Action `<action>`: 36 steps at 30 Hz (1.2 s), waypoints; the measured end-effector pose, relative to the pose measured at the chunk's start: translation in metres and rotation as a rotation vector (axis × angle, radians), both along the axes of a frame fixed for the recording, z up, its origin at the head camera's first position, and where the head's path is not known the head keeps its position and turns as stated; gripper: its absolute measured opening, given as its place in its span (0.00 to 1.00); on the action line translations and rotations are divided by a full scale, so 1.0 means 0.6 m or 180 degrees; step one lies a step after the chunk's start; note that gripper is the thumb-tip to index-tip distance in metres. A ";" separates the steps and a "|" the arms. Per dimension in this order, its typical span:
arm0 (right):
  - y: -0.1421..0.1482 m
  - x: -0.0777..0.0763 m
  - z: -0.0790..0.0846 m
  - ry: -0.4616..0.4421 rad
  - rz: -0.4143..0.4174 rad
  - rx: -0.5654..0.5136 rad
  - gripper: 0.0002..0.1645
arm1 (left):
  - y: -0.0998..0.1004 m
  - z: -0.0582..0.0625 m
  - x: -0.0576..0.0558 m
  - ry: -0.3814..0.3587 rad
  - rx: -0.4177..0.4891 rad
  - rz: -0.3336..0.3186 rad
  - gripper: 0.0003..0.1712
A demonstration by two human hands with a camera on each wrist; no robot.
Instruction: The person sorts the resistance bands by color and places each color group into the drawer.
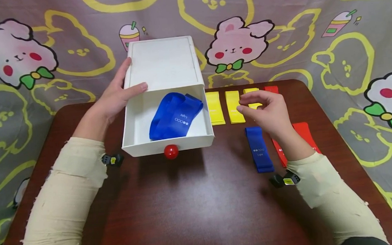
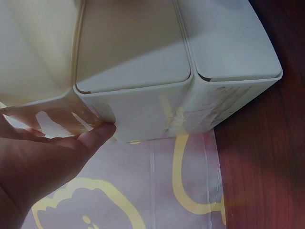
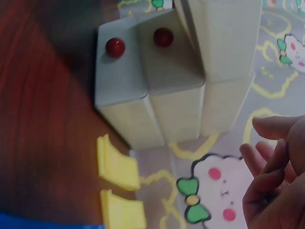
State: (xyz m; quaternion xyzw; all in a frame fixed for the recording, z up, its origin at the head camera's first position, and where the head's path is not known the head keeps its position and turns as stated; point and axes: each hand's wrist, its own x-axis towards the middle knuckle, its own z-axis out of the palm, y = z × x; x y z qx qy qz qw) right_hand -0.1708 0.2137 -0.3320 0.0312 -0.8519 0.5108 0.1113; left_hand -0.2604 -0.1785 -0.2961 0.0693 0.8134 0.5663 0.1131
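Observation:
A stacked white drawer unit stands at the back of the table, its top drawer pulled out by a red knob. Inside that drawer lies a loosely folded blue resistance band printed "Light". My left hand grips the unit's upper left edge, thumb on the top and fingers down the side; in the left wrist view the left hand lies against the side wall. My right hand hovers over the bands to the right, holding nothing, with thumb and forefinger apart; the right wrist view shows its curved fingers.
Right of the unit, several folded yellow bands lie in a row. Another blue band lies nearer me, beside red bands partly hidden by my right arm. Two lower drawers with red knobs are closed. A patterned cloth hangs behind.

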 end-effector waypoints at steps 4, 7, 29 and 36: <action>0.018 0.001 -0.018 -0.0088 0.0081 0.0054 0.22 | 0.000 0.002 0.000 0.0009 0.0002 0.0001 0.56; 0.030 0.002 -0.033 -0.0140 0.0118 0.0050 0.22 | 0.000 0.002 0.000 0.0013 0.0016 -0.0014 0.56; 0.111 -0.009 -0.132 -0.0883 0.0131 0.0354 0.26 | 0.000 0.003 0.000 0.0014 0.0026 -0.0019 0.55; 0.124 -0.021 -0.152 -0.1185 0.0005 0.0610 0.28 | -0.001 0.001 0.000 0.0006 0.0020 -0.0017 0.55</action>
